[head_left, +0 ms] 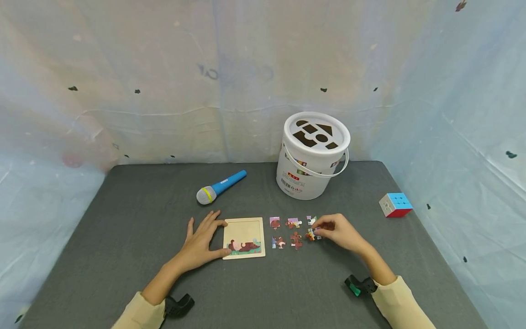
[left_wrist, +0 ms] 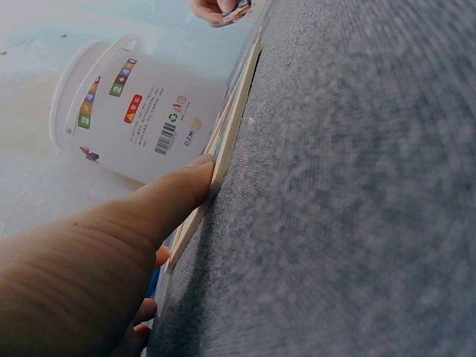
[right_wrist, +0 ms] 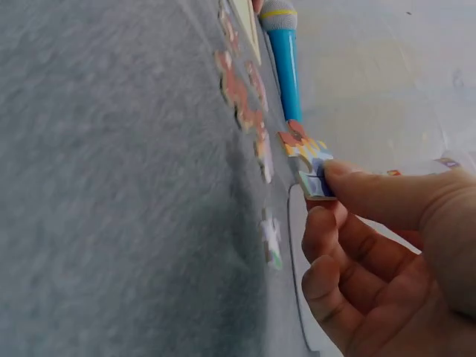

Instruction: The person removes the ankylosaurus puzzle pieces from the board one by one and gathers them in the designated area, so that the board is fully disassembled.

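Note:
My right hand [head_left: 339, 232] pinches a colourful jigsaw piece [right_wrist: 306, 160] between thumb and fingers, holding it raised off the cloth in the right wrist view. Close by lie several loose jigsaw pieces [head_left: 296, 240] in two rows, showing brown, purple and white parts. To their left is a square wooden puzzle tray [head_left: 243, 227], its lower strip filled with a brown animal picture on green and its upper part bare wood. My left hand [head_left: 199, 244] rests at the tray's left side with fingers spread, the thumb [left_wrist: 199, 169] pressing on the near corner and a finger touching the far one.
A white bucket [head_left: 302, 183] with shape holes in its lid stands behind the pieces. Left of it lies a blue toy microphone [head_left: 228, 183]. A puzzle cube [head_left: 396, 205] sits near the right edge of the grey-covered table [head_left: 263, 292]. Pale sheeting [head_left: 263, 68] hangs behind.

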Available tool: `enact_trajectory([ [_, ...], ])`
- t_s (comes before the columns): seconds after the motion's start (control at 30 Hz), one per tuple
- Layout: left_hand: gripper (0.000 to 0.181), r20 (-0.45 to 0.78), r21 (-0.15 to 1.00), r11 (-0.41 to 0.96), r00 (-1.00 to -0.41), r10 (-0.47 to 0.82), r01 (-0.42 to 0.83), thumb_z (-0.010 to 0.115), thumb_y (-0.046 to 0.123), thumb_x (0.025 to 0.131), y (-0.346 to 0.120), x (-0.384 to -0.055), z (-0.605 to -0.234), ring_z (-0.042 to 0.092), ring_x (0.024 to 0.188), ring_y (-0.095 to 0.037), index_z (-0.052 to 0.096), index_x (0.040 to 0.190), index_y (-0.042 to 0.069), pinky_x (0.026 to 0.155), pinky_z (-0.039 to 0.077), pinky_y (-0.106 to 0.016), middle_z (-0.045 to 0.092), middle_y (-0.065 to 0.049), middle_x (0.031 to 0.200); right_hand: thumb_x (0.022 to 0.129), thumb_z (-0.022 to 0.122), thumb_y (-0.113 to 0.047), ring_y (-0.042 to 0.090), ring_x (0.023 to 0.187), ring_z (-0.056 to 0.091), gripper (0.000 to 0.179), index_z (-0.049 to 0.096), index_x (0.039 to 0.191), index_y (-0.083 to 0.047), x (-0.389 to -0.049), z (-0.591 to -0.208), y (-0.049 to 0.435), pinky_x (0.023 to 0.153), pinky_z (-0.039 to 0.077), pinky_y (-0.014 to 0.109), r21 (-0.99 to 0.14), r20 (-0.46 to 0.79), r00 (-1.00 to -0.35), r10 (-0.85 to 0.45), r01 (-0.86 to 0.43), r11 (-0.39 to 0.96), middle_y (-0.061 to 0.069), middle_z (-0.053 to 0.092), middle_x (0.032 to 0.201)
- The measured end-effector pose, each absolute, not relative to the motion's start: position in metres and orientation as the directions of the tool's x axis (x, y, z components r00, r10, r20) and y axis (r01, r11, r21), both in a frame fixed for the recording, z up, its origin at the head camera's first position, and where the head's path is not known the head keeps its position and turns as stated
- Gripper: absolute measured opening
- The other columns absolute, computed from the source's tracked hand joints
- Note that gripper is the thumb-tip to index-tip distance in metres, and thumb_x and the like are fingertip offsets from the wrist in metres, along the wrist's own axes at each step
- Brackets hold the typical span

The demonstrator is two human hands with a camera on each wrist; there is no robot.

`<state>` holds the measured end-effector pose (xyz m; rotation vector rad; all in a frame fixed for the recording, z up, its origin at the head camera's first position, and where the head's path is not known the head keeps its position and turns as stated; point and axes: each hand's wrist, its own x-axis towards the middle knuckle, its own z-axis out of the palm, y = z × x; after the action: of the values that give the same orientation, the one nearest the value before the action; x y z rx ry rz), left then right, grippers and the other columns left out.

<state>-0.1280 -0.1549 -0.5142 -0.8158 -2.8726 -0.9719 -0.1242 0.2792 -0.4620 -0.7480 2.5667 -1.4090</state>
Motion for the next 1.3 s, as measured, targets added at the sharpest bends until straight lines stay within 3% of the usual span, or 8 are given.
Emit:
enact_trajectory([
  [0.1,0.074,0.160,0.566,0.676,-0.866,0.473,0.473,0.074,0.061,0.081,-0.155,-0.128,-0.514,0.015,0.150,-0.039,0.050,0.137,0.019,0.107,-0.009,-0.074,0.025,-0.017,0.161,0.093,0.069,-0.002,0.023,0.069,0.064,0.009,0.073,0.100,0.000,-0.123,-0.464,0.283,0.062,0.053,0.024,-0.816,0.109,-0.870,-0.481,-0.355,0.456,0.010,0.071,0.086],
  [0.4,0.075,0.153,0.567,0.678,-0.868,0.472,0.468,0.073,0.063,0.081,-0.154,-0.128,-0.512,0.015,0.150,-0.039,0.050,0.138,0.020,0.107,-0.009,-0.074,0.025,-0.016,0.161,0.093,0.069,-0.002,0.009,0.069,0.057,0.008,0.073,0.099,0.000,-0.121,-0.471,0.288,0.058,0.048,0.023,-0.815,0.070,-0.870,-0.487,-0.332,0.476,0.010,0.070,0.085],
  [0.6,0.076,0.149,0.567,0.680,-0.869,0.472,0.466,0.072,0.064,0.081,-0.154,-0.128,-0.511,0.015,0.150,-0.038,0.050,0.138,0.019,0.107,-0.009,-0.074,0.026,-0.017,0.161,0.092,0.069,0.000,0.011,0.068,0.056,0.011,0.071,0.102,0.003,-0.120,-0.475,0.289,0.056,0.047,0.024,-0.806,0.069,-0.873,-0.483,-0.334,0.488,0.011,0.066,0.083],
  [0.87,0.076,0.157,0.561,0.678,-0.865,0.477,0.475,0.073,0.063,0.081,-0.155,-0.129,-0.513,0.015,0.150,-0.038,0.050,0.138,0.019,0.107,-0.009,-0.074,0.026,-0.017,0.161,0.086,0.076,0.002,0.017,0.069,0.053,0.027,0.066,0.111,0.003,-0.117,-0.472,0.287,0.058,0.046,0.026,-0.817,0.005,-0.871,-0.492,-0.288,0.500,0.009,0.061,0.083],
  [1.3,0.076,0.155,0.562,0.678,-0.866,0.476,0.474,0.074,0.062,0.081,-0.155,-0.127,-0.513,0.015,0.150,-0.039,0.050,0.138,0.018,0.107,-0.009,-0.074,0.025,-0.017,0.161,0.082,0.079,0.002,0.015,0.068,0.054,0.023,0.066,0.102,0.000,-0.112,-0.477,0.286,0.058,0.047,0.026,-0.774,0.065,-0.883,-0.466,-0.339,0.534,0.006,0.061,0.081],
])
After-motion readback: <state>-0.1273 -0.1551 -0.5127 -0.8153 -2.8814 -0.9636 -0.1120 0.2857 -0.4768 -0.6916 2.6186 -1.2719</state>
